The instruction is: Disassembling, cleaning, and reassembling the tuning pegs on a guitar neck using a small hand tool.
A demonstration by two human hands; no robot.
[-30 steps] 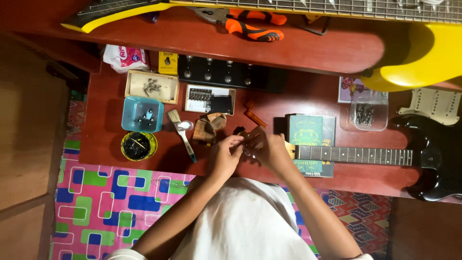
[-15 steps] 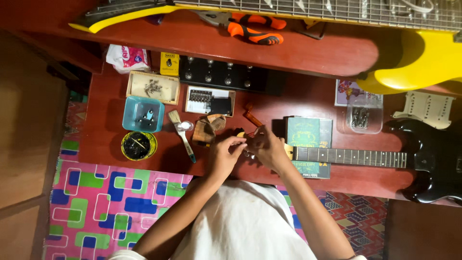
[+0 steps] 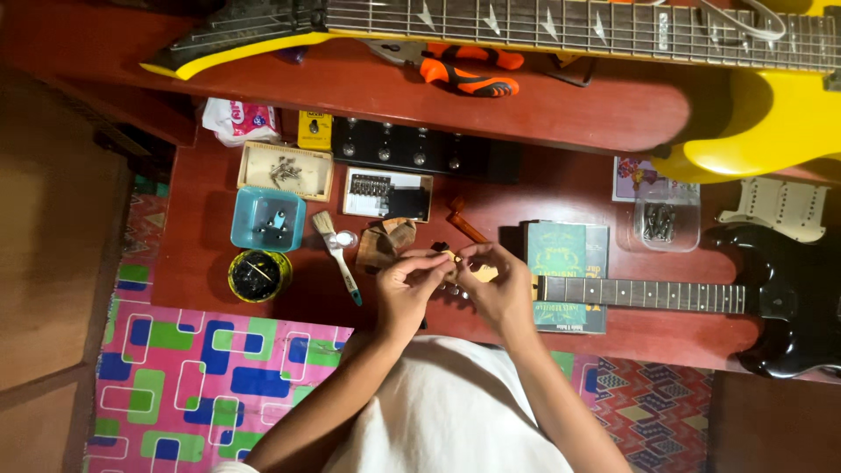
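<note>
On the counter (image 3: 219, 263), a tin (image 3: 259, 275), a tub (image 3: 267, 219) and a brush (image 3: 336, 254) lie left of the left hand (image 3: 407, 289) and right hand (image 3: 499, 285), which meet, pinching a small yellowish part (image 3: 451, 258) over the headstock of the black guitar (image 3: 788, 298), whose neck runs right

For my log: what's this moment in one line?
left hand: pinching headstock | right hand: on headstock | guitar neck: flat on desk | brush: left, untouched

Two guitars, yellow (image 3: 771, 123) and black (image 3: 788, 298), one paintbrush (image 3: 335, 254), one pair of orange pliers (image 3: 469, 74), two hands.
</note>
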